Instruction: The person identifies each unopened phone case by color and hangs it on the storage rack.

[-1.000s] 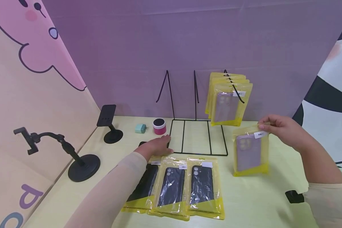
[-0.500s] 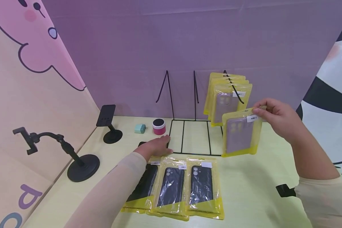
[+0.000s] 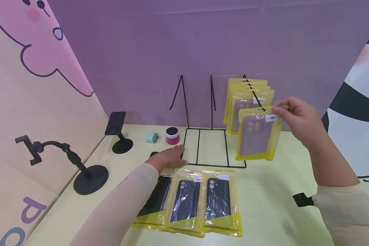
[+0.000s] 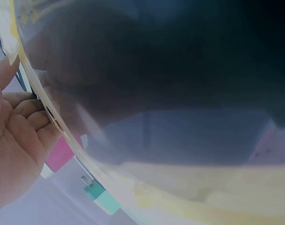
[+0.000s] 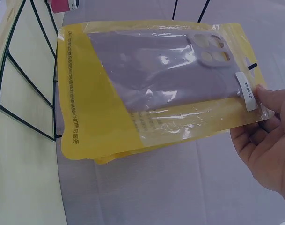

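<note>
My right hand (image 3: 298, 118) pinches the top right corner of a yellow-edged clear bag holding a purple phone case (image 3: 255, 133). At this bag's hang hole shows the black tip of the rack's right hook (image 3: 254, 92); in the right wrist view the tip (image 5: 252, 66) pokes out of the hole. Behind it, several similar bags (image 3: 233, 85) hang on the same hook. My left hand (image 3: 169, 158) lies with loose fingers by the front left corner of the wire rack (image 3: 213, 166), just above bagged black phone cases (image 3: 186, 201). A bag (image 4: 179, 140) fills most of the left wrist view.
The rack's left hook (image 3: 175, 92) and middle hook (image 3: 213, 95) carry nothing. A pink jar (image 3: 172, 136) and a teal plug adapter (image 3: 152, 138) stand left of the rack. Two black phone stands, one flat-topped (image 3: 115, 123) and one with a bent neck (image 3: 90, 180), are farther left.
My right hand has raised the purple phone case bag up and to the left, from beside the rack to the right hook's tip. My left hand has stayed put.
</note>
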Available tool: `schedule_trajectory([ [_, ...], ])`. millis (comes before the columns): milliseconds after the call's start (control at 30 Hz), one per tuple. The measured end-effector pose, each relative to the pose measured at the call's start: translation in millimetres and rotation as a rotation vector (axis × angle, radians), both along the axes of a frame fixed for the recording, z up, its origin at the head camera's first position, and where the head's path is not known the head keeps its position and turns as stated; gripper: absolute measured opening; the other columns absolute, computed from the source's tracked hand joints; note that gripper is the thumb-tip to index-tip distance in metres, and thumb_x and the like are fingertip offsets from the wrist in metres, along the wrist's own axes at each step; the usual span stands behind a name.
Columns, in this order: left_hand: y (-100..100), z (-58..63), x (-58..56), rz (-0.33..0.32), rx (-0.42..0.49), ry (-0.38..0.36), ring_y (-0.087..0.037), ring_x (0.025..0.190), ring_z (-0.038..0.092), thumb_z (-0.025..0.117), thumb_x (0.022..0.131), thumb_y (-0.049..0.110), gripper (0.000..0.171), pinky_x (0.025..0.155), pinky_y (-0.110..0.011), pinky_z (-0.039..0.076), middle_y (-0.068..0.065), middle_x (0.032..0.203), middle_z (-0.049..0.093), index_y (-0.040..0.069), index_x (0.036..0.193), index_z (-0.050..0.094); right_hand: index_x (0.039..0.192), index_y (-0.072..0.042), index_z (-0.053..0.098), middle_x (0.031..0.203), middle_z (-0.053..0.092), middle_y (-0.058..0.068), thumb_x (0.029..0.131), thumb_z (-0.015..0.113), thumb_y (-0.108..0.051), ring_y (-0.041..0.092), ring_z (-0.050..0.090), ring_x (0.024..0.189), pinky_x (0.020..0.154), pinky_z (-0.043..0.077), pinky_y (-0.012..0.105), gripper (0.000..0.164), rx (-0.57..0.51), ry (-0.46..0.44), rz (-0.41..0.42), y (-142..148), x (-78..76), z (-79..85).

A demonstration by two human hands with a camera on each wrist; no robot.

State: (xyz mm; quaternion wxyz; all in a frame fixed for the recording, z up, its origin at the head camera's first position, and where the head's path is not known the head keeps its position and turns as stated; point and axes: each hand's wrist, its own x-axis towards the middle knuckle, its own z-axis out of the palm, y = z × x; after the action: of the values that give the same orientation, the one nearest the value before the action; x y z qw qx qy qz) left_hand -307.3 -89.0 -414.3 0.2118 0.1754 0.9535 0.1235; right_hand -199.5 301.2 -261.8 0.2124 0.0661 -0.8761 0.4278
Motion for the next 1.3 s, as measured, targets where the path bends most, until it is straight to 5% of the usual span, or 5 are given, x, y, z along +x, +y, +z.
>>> schedule_trajectory([
  [633,0.1,-0.8,-1.3,-0.003,0.005,-0.005,-0.025,0.152,0.017,0.064,0.092,0.048,0.088,0.121,-0.048,0.022,-0.005,0.165,0.019,0.018,0.159,0.016,0.111,-0.018,0.062,0.087,0.054,-0.010,0.096,0.058,-0.044,0.016,0.034,0.063,0.053,0.032,0.028,0.031,-0.033,-0.019,-0.106,-4.6,-37.1,2.4],
  [933,0.5,1.3,0.5,-0.012,0.001,-0.011,-0.025,0.152,0.017,0.062,0.092,0.049,0.087,0.121,-0.048,0.021,-0.005,0.165,0.018,0.017,0.159,0.016,0.108,-0.015,0.064,0.080,0.052,-0.015,0.096,0.061,-0.039,0.011,0.039,0.065,0.055,0.034,0.023,0.028,-0.040,0.036,-0.128,-11.6,-50.8,0.0],
  [1100,1.3,1.5,1.7,-0.002,-0.001,-0.010,-0.025,0.152,0.017,0.063,0.092,0.048,0.086,0.121,-0.048,0.021,-0.005,0.165,0.019,0.018,0.159,0.017,0.112,-0.016,0.064,0.094,0.055,-0.015,0.097,0.058,-0.043,0.013,0.042,0.075,0.060,0.036,0.023,0.032,-0.031,0.008,-0.123,-13.3,-54.2,0.4],
  [1300,1.4,0.1,0.9,-0.005,-0.003,-0.006,-0.025,0.152,0.016,0.063,0.092,0.048,0.086,0.121,-0.048,0.022,-0.005,0.165,0.019,0.018,0.158,0.018,0.110,-0.018,0.063,0.089,0.054,-0.009,0.096,0.059,-0.044,0.014,0.043,0.074,0.056,0.036,0.023,0.029,-0.052,-0.012,-0.138,-14.1,-54.1,1.0],
])
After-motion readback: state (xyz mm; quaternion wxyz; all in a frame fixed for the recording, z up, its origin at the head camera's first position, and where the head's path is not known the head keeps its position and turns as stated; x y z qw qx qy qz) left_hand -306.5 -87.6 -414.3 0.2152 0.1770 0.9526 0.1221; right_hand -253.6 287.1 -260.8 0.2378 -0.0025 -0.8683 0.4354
